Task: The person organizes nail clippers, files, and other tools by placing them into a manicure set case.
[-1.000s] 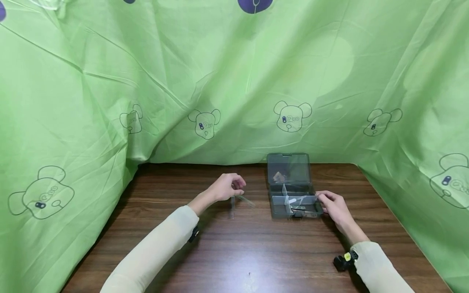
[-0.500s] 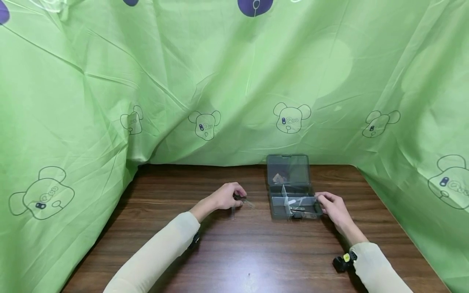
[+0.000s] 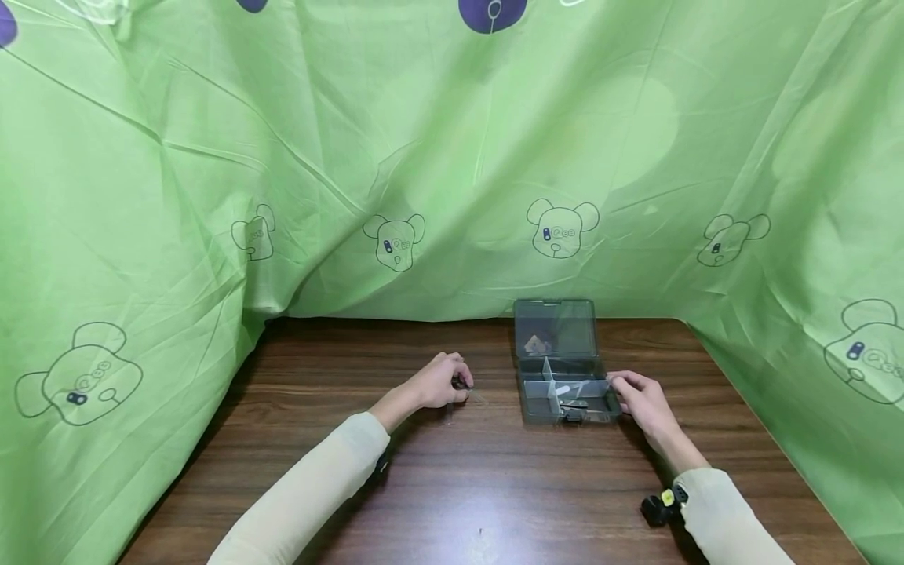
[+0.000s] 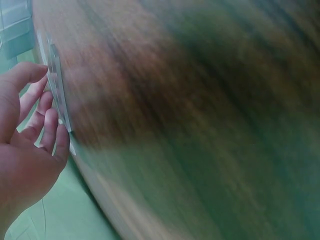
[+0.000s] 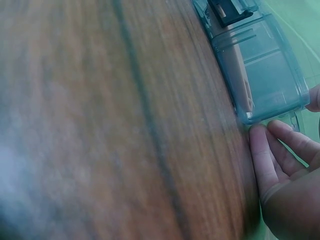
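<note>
My left hand [image 3: 441, 382] is low over the table, thumb and fingertips at thin clear plastic strips [image 3: 450, 413]. In the left wrist view the thumb and fingertips come up to the edge of a clear strip [image 4: 62, 92]; whether they pinch it is unclear. My right hand [image 3: 648, 404] grips the right end of a smoky clear compartment box [image 3: 541, 408], its lid [image 3: 558, 322] standing up at the back. The right wrist view has the fingertips against the box's end wall [image 5: 275, 107] and the thumb at the rim.
Inside the box stand pale dividers [image 3: 540, 388], with a small white piece [image 3: 563, 388] and metal-looking items [image 3: 574, 403]. A pale brownish piece [image 3: 537, 344] shows at the lid. Green cloth [image 3: 452, 157] surrounds the brown wooden table [image 3: 494, 486].
My left hand has come down and slightly nearer to me, onto the clear strips. The right hand and the box have stayed in place.
</note>
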